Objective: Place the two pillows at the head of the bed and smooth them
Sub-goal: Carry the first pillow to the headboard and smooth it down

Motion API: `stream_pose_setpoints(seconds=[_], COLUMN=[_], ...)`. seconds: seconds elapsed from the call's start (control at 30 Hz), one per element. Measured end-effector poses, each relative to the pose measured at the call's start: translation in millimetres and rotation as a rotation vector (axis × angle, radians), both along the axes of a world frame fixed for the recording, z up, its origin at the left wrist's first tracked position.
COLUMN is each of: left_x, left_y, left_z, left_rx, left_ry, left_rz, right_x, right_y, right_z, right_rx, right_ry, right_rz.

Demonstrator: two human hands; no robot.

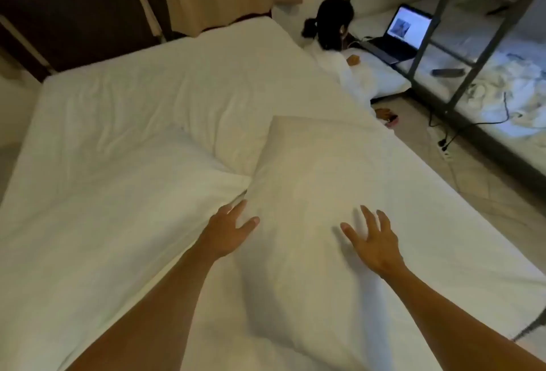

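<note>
A white pillow [298, 208] lies on the bed [147, 99], near the bed's right side. A second pillow [118, 199] lies just beside it on the left, and the two touch where they meet. Both hands rest flat on the right pillow. The left hand [229, 233] sits at its left edge, by the gap between the pillows. The right hand [373, 242] sits on top, more to the right. Each grip is apart, with fingers spread wide, and holds nothing.

I think this is the smoothing step. The pillow top looks mostly flat, with soft wrinkles near the hands.

What could go wrong? A hard push to the right could slide the pillow off, because the bed edge [461, 208] is close on that side. A push to the left could bump the other pillow and crease it.

There is lots of open sheet past the pillows. On the floor [443, 122] to the right, a person [334, 34] sits by a laptop [404, 34], well apart from the hands. A cable [461, 128] lies there too.
</note>
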State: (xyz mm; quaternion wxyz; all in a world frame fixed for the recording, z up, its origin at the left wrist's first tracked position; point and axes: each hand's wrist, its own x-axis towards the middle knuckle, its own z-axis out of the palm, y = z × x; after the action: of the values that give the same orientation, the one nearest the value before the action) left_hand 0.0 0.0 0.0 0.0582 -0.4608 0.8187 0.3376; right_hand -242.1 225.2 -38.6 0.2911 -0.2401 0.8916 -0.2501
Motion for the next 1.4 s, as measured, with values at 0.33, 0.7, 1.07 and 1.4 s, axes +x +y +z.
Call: stream_pose_setpoints(seconds=[0.33,0.7,1.07,1.4], left_x=[-62.7,-98.6,-106.2,-104.1], left_y=[-36.6,-53.3,-47.2,-38.1], left_z=[-71.0,-93.9,-106.4,-94.3], left_rx=[-0.052,0.083,-0.056,-0.175], left_ry=[-0.005,0.086,0.204,0.392], left_rz=[0.064,0.161,0.065,0.06], right_x=[-33.1,-38.4,-43.0,-40.1], right_y=[-24.1,-36.3,-39.5,-41.1], right_z=[-58.8,-82.3,-95.7,-71.6], right_rx=[-0.034,-0.13,-0.201,-0.252], right_ry=[0.004,0.036,0.103,0.139], right_rz=[-0.066,-0.121,-0.104,-0.082])
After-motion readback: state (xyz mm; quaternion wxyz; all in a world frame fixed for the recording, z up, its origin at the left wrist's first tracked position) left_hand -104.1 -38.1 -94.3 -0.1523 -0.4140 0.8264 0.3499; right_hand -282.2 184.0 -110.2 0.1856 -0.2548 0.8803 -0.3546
